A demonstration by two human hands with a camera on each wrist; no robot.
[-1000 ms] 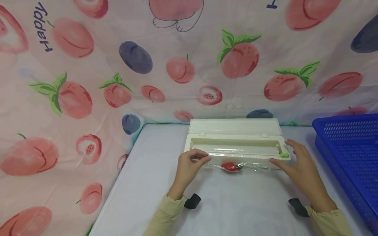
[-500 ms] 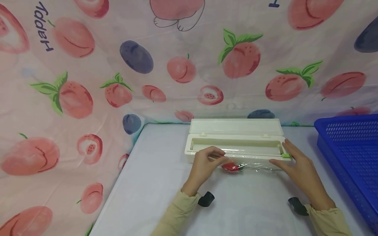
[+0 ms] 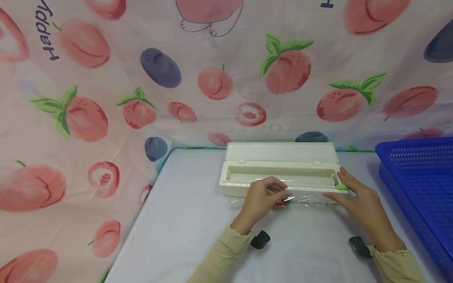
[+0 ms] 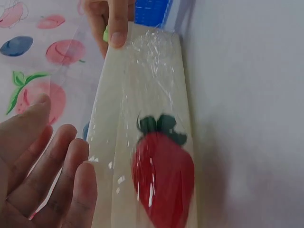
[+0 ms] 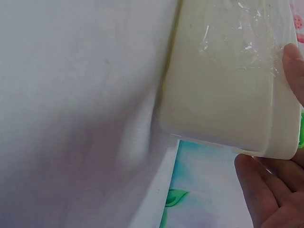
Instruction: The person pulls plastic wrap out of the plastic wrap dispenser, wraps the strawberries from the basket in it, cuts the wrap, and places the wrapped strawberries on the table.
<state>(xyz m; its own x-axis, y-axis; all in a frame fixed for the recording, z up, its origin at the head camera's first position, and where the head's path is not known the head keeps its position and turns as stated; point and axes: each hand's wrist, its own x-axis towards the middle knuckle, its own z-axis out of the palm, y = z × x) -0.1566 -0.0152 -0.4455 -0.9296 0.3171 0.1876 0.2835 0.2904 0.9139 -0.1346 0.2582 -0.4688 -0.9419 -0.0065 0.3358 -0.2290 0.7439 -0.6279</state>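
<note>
A long cream cling film dispenser (image 3: pixel 283 173) lies on the table with its lid up; a green slider (image 3: pixel 341 187) sits at its right end. Clear cling film (image 4: pixel 149 71) hangs down its front. Behind the film shows a red strawberry (image 4: pixel 164 175) with green leaves; in the head view my left hand partly hides it. My left hand (image 3: pixel 263 198) hovers by the dispenser's front, its fingers loosely bent and holding nothing in the left wrist view. My right hand (image 3: pixel 364 206) grips the dispenser's right end, thumb on the front and fingers at the end.
A blue plastic basket (image 3: pixel 385 173) stands to the right, close to my right hand. Behind the white table (image 3: pixel 184 220) hangs a cloth (image 3: pixel 212 118) printed with fruit, which also runs along the left side. A black wrist mount (image 3: pixel 260 239) sticks out below my left sleeve.
My left hand has moved right along the dispenser's front, from its left part to over the strawberry, and let go of the film. My right hand keeps its hold on the end.
</note>
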